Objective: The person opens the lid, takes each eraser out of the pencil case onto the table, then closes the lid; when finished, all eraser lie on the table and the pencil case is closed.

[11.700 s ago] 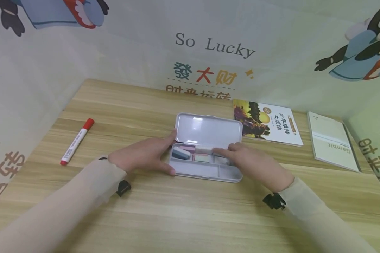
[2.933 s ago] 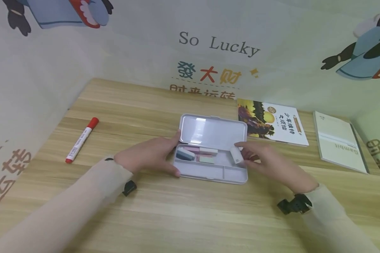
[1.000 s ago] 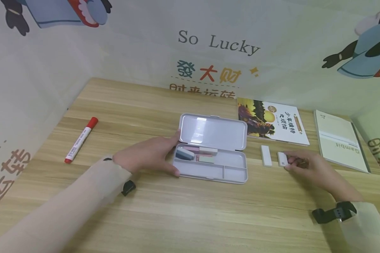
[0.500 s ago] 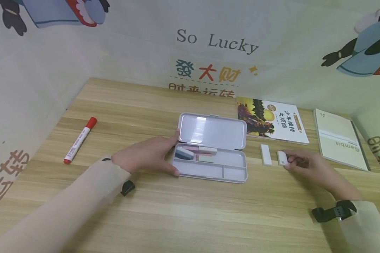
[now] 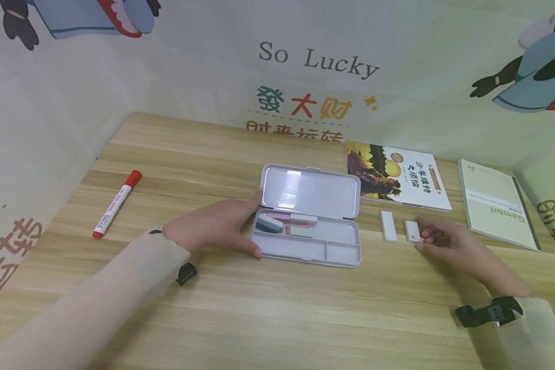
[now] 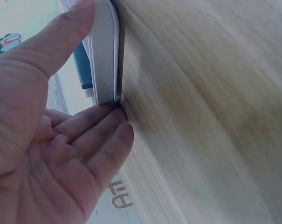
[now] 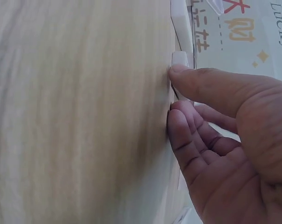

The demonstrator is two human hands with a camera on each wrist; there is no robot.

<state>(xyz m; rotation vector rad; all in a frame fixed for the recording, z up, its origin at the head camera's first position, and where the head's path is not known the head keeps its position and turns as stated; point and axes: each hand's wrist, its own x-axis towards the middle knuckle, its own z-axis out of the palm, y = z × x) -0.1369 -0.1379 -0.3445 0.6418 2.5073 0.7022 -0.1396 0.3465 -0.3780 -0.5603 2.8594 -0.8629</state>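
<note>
In the head view, a white pencil case (image 5: 342, 231) lies with its lid up on the wooden table. My left hand (image 5: 217, 226) holds its left end, thumb at the front edge and fingers round the back corner. Inside, toward the left of the back compartment, lie a blue-and-white eraser (image 5: 269, 224), a white eraser (image 5: 303, 220) with a pink part and a pale green eraser (image 5: 299, 232). Right of the case, two white erasers lie flat: a longer one (image 5: 388, 226) and a shorter one (image 5: 412, 231). My right hand (image 5: 453, 246) has thumb and forefinger tips right at the shorter one's right side.
A red-capped marker (image 5: 117, 204) lies on the table's left. Behind the erasers is an illustrated book (image 5: 416, 177), and a pale notebook (image 5: 495, 205) lies at the far right. A printed cloth (image 5: 189, 67) stands behind the table (image 5: 268, 318).
Two white erasers from the case now lie on the table to its right. In the last half second, my right fingers have loosened slightly from the shorter eraser. My left hand stays put.
</note>
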